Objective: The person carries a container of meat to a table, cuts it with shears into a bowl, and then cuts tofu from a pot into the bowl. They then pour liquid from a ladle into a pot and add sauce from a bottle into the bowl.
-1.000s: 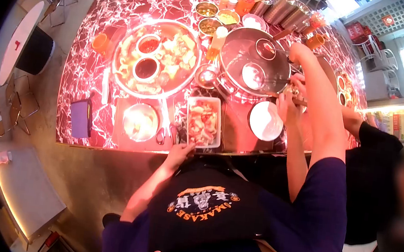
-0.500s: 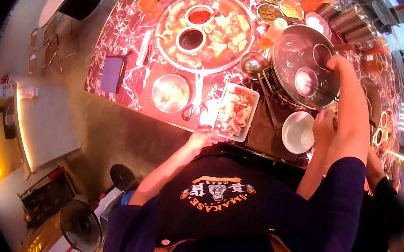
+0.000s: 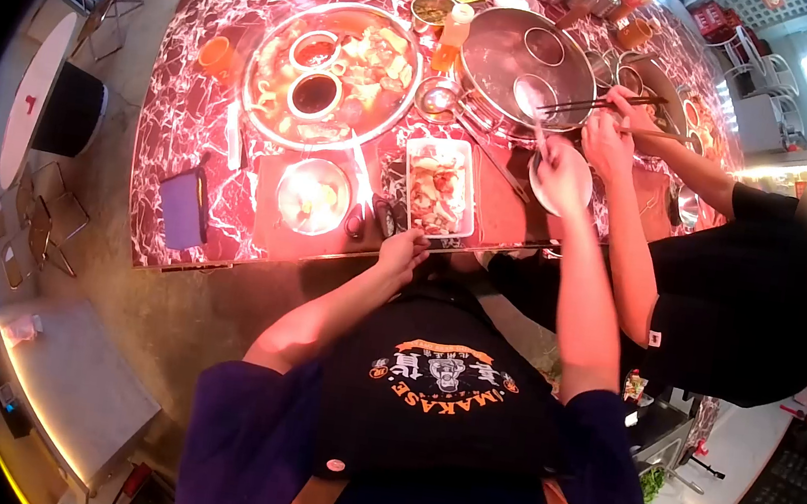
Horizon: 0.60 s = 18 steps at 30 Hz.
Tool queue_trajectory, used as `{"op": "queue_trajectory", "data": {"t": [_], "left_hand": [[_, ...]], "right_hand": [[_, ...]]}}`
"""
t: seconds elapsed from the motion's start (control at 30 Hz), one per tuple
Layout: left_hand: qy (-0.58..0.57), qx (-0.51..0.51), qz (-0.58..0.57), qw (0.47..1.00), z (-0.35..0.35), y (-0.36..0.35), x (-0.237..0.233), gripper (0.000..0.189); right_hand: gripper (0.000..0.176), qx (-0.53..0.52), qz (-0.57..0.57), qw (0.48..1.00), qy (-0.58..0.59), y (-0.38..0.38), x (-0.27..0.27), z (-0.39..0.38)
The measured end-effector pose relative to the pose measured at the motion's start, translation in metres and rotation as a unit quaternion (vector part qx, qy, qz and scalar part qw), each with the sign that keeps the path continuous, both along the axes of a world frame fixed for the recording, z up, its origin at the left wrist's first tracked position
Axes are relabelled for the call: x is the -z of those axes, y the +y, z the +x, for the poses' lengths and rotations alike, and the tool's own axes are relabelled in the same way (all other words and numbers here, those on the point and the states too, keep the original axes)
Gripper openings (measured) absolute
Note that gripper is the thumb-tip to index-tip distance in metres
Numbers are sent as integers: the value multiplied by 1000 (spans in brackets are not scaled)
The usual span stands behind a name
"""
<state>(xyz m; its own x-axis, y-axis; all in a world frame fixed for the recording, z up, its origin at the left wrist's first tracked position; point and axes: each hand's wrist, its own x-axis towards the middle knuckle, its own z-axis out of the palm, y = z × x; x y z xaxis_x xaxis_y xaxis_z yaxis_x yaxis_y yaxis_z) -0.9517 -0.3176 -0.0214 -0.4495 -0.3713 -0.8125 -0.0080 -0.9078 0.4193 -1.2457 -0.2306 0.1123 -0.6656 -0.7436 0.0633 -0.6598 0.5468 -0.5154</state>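
My left hand [image 3: 405, 252] is at the counter's front edge, its bent fingers closed at the near corner of a white tray [image 3: 471, 200] of raw-looking meat pieces. Over a white bowl [image 3: 538, 190], my right hand [image 3: 562, 174] is closed around the thin handle of a round strainer [image 3: 533, 97]. The strainer's round head sits in a large pot [image 3: 488, 56] of liquid, with a second round strainer [image 3: 545, 46] behind it. To the right, a co-worker's hands [image 3: 611, 136] hold long dark chopsticks [image 3: 598, 105] over the pot's rim.
A big round platter [image 3: 410, 102] holds food and two sauce bowls. Nearer are a metal bowl [image 3: 314, 197], scissors [image 3: 380, 214], a ladle [image 3: 437, 98] and a purple pouch [image 3: 184, 210]. Condiment bowls [image 3: 433, 9] stand behind. The co-worker [image 3: 722, 281] stands close on my right.
My view has turned, shifting the counter leftward. My right hand has drawn back from the farther strainer to the nearer one's handle. The co-worker has come further into view with chopsticks over the pot.
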Motion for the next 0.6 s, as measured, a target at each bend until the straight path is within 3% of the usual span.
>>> {"op": "queue_trajectory", "data": {"t": [0.03,0.1,0.17,0.37,0.43,0.5,0.57,0.6], "left_hand": [[2,-4,-1,1000,3,0,-3,10],[-15,-8,-31,999,14,0,-5,7],[-26,0,-49,998,29,2,-9,8],[-53,-35,-107,992,94,33,-35,13],[-44,-112,-128,984,121,57,-38,12],[-59,-175,-118,976,148,88,-30,11],[-53,-247,-110,961,171,125,-21,8],[-58,-289,-113,949,181,146,-13,11]], "right_hand": [[40,32,-113,985,-123,22,59,15],[43,35,-135,962,-235,48,99,51],[47,59,-37,985,-157,59,96,78],[48,20,-23,986,-162,42,114,72],[48,15,-36,986,-163,44,118,67],[50,-39,-130,984,-117,62,132,62],[51,-23,-130,984,-117,83,152,59],[51,-27,-128,990,-61,90,162,58]]}}
